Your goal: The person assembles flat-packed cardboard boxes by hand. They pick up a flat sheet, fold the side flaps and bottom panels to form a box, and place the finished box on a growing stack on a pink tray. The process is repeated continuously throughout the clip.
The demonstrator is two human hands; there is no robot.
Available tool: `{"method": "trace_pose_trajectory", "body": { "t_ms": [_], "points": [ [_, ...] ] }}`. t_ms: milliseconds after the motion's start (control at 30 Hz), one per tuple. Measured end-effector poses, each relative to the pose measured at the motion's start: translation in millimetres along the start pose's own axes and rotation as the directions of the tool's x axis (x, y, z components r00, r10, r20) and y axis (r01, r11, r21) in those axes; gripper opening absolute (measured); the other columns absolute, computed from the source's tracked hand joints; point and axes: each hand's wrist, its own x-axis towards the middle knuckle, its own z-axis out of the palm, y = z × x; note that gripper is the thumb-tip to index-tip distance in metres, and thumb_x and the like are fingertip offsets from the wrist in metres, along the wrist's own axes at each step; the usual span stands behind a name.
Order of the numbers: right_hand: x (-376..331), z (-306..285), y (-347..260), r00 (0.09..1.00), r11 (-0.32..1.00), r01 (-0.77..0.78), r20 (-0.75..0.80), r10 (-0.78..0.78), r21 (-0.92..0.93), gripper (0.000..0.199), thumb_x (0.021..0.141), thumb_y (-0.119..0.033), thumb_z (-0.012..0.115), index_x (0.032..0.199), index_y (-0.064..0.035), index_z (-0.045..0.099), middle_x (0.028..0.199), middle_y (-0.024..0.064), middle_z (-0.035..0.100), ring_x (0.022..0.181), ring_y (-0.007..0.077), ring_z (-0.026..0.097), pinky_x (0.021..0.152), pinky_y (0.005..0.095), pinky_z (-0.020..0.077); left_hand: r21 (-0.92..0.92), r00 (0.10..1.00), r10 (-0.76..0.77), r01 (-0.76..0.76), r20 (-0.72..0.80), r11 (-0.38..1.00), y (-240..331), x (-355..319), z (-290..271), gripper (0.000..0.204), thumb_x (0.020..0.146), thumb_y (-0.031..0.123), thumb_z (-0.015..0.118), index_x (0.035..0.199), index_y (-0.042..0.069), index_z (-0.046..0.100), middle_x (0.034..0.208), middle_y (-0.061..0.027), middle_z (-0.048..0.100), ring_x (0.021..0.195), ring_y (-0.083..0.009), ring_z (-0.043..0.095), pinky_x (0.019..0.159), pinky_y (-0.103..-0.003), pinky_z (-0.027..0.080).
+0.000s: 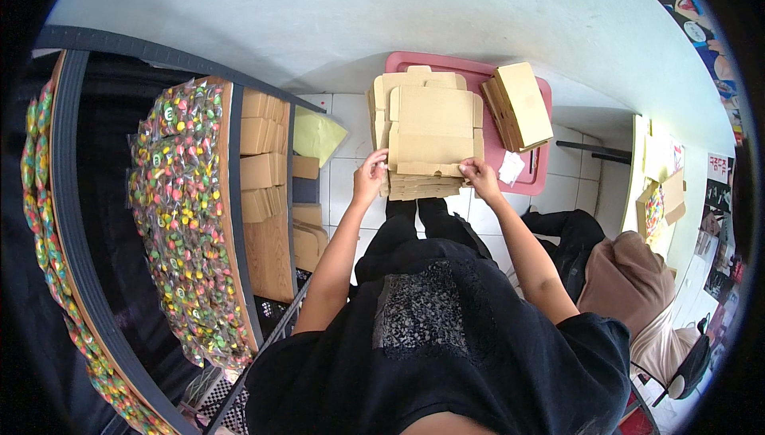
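Observation:
A flat unfolded brown cardboard box blank [434,132] lies on top of a stack of similar blanks [422,186] on a pink plastic table [522,180]. My left hand [370,174] pinches the near left edge of the top blank. My right hand [480,177] grips its near right corner. A second pile of flat cardboard blanks [519,107] rests tilted on the table's right side. A small white paper scrap [511,167] lies next to my right hand.
A dark metal shelf rack [76,220] stands at my left, holding bags of colourful sweets [182,212] and folded cardboard boxes [261,168]. A yellow sheet [317,135] lies on the white tiled floor. Another person in brown [629,280] sits at my right.

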Motion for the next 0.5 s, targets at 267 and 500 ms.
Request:
{"method": "trace_pose_trajectory", "body": {
  "t_ms": [267,500],
  "points": [
    [21,9,19,1.0,0.983,-0.003,-0.018,0.0,-0.186,0.015,0.084,-0.015,0.065,0.097,-0.0083,0.068,0.076,0.0089,0.064,0.068,0.0178,0.064,0.065,0.0333,0.0518,0.767,0.911,0.26,-0.41,0.32,0.494,9,-11,18,0.03,0.081,0.01,0.064,0.11,0.017,0.066,0.132,-0.0056,0.049,0.12,-0.0287,0.046,0.1,-0.041,0.04],
    [-3,8,-26,0.98,0.777,0.195,0.084,-0.181,-0.599,0.023,0.082,-0.028,0.069,0.101,-0.0162,0.068,0.111,0.0057,0.06,0.098,0.0256,0.062,0.078,0.0382,0.0527,0.806,0.918,0.266,-0.389,0.295,0.446,-8,7,33,0.02,0.082,0.015,0.062,0.1,0.014,0.07,0.108,-0.0053,0.064,0.103,-0.0219,0.057,0.095,-0.037,0.041]
  ]
}}
